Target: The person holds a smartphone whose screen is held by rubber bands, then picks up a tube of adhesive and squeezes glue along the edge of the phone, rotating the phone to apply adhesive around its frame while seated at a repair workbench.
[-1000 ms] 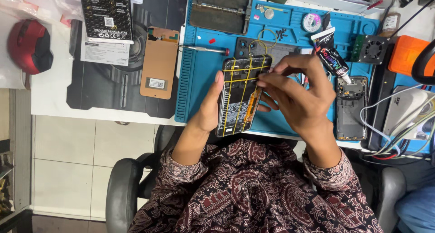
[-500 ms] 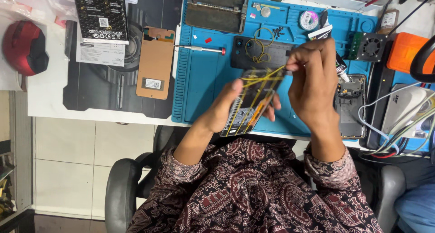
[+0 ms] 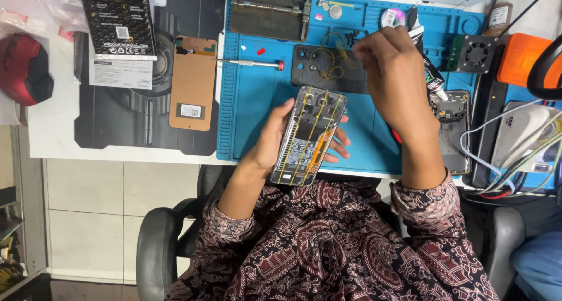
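**Desk:** What separates this frame from the one half a second before?

**Photographer:** The right hand (image 3: 393, 72) has let go of the opened phone (image 3: 309, 136) and gone up the blue work mat (image 3: 252, 96). A moment ago its fingers were at the phone's top edge, stretching a yellow band; now they hover, bunched narrow, over the loose yellow rubber bands (image 3: 325, 62) lying on a dark back cover (image 3: 313, 72). Whether they already pinch one, I cannot tell.

**Desk:** And the phone?

**Photographer:** It sits in the left hand (image 3: 275, 138), gripped from beneath with fingertips curled round its right edge, held above the near edge of the mat, in front of the person's chest. Several yellow bands already run lengthwise across it.

**Desk:** Meaning?

**Photographer:** One band looks seated, and the reach suggests another is wanted; the strapping seems partway through.

**Desk:** Anything nearby?

**Photographer:** A red-tipped screwdriver (image 3: 252, 62) lies left of the cover, untouched.
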Action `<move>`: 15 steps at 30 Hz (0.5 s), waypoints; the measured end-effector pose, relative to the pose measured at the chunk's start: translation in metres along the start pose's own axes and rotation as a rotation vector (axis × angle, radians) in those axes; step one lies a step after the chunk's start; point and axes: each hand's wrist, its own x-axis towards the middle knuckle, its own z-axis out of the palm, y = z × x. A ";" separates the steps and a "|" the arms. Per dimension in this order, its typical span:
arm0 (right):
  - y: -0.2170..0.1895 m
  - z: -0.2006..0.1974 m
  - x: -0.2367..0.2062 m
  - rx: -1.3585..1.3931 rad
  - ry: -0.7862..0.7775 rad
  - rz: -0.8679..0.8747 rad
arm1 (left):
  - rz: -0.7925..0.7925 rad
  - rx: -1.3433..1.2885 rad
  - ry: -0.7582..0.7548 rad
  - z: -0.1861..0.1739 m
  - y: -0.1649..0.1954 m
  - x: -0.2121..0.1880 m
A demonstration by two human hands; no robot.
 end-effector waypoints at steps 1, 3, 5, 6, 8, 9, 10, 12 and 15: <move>0.000 0.001 -0.001 0.029 0.004 -0.003 | 0.012 -0.003 0.000 0.001 0.000 0.000; -0.003 -0.001 -0.005 0.088 0.016 -0.018 | 0.044 -0.001 -0.004 0.001 0.002 0.001; -0.009 -0.007 -0.011 0.226 -0.018 -0.078 | 0.032 -0.002 -0.014 0.000 0.005 0.002; -0.013 -0.010 -0.013 0.296 -0.036 -0.103 | 0.022 -0.006 -0.020 0.000 0.005 0.003; -0.019 -0.017 -0.016 0.330 -0.107 -0.208 | -0.012 -0.023 -0.014 0.000 0.007 0.003; -0.022 -0.019 -0.015 0.346 -0.142 -0.259 | -0.030 -0.031 -0.013 0.001 0.008 0.003; -0.023 -0.022 -0.015 0.317 -0.150 -0.247 | -0.040 -0.041 -0.017 0.001 0.009 0.002; -0.023 -0.027 -0.012 0.261 -0.170 -0.226 | -0.058 -0.062 -0.021 0.002 0.010 -0.001; -0.020 -0.033 -0.009 0.290 -0.244 -0.196 | -0.106 -0.145 0.054 0.003 0.011 0.000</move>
